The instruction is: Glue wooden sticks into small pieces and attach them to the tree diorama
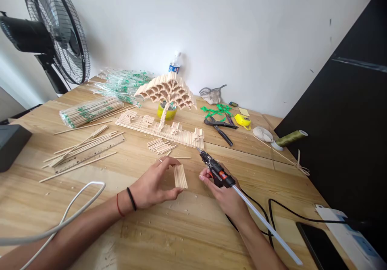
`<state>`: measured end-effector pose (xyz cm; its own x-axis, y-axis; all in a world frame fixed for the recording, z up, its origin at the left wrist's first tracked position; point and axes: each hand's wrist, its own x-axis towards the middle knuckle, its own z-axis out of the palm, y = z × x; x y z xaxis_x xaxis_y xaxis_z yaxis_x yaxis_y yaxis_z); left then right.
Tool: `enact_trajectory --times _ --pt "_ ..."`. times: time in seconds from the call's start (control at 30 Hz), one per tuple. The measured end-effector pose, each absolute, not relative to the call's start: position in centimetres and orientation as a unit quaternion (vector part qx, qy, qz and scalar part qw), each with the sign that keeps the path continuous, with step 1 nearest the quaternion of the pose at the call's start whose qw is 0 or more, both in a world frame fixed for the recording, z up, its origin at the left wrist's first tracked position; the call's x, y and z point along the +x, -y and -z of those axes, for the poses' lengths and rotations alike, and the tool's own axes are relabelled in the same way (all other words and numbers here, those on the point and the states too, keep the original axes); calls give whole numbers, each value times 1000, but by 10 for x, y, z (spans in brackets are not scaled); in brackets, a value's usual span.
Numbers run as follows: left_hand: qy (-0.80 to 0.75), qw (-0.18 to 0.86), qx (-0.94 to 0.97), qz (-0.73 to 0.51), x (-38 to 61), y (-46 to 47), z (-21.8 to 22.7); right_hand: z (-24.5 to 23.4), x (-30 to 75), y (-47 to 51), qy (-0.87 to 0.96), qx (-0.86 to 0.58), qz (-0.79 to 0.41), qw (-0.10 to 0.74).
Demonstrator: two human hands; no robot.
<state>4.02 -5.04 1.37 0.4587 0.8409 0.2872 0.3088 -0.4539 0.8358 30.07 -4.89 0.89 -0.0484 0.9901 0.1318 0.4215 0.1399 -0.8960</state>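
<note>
My left hand (154, 185) pinches a small flat panel of glued wooden sticks (180, 176) just above the wooden table (187, 229), thumb under it and fingers on top. My right hand (225, 191) grips a black hot glue gun (215, 168) with a long clear glue stick (266, 223) trailing back from it; the nozzle points up and away, to the right of the panel. Behind them lies a loose pile of short cut sticks (160, 145), and a stick-built tree model (167, 94) stands on a slatted stick base (157, 128).
Long sticks and a ruler (87, 153) lie at left, with a wrapped stick bundle (90, 111). Pliers (219, 126), green ribbon, a yellow object and a thread spool (290, 138) sit at right. A phone (320, 248), black cord, white cable (72, 209) and a fan (56, 32) surround the work area.
</note>
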Motion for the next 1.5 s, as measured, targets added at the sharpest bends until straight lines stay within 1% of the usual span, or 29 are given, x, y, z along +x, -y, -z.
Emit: enact_trajectory --times 0.1,0.2,0.37,0.5,0.8,0.87,0.97,1.03,1.13,1.23,1.4,1.5 --pt "-380 381 753 -380 37 46 -14 -9 299 49 661 -579 -311 363" --pt "-388 390 737 -393 35 43 -13 -7 296 45 674 -593 -280 341" --pt "-388 398 730 -396 35 43 -13 -7 283 23 675 -594 -286 331" --pt "-388 401 730 -395 35 44 -12 -12 270 4 702 -585 -284 291" --pt "-408 376 737 -387 34 44 -13 -16 269 3 700 -598 -274 280" --pt "-406 381 734 -388 35 45 -15 -20 274 12 694 -605 -268 284" --pt "-400 412 712 -403 35 45 -16 -27 283 28 689 -601 -257 314" --pt "-384 460 682 -420 34 43 -13 -28 290 38 663 -593 -305 341" --pt "-340 549 622 -443 31 35 -6 -26 296 52 595 -567 -444 357" --pt "-310 617 571 -444 29 29 -2 -26 296 60 567 -544 -490 377" --pt "-306 652 538 -438 26 26 -6 -32 294 62 605 -470 -544 343" --pt "-308 654 540 -432 25 27 -9 -32 293 61 589 -464 -563 348"
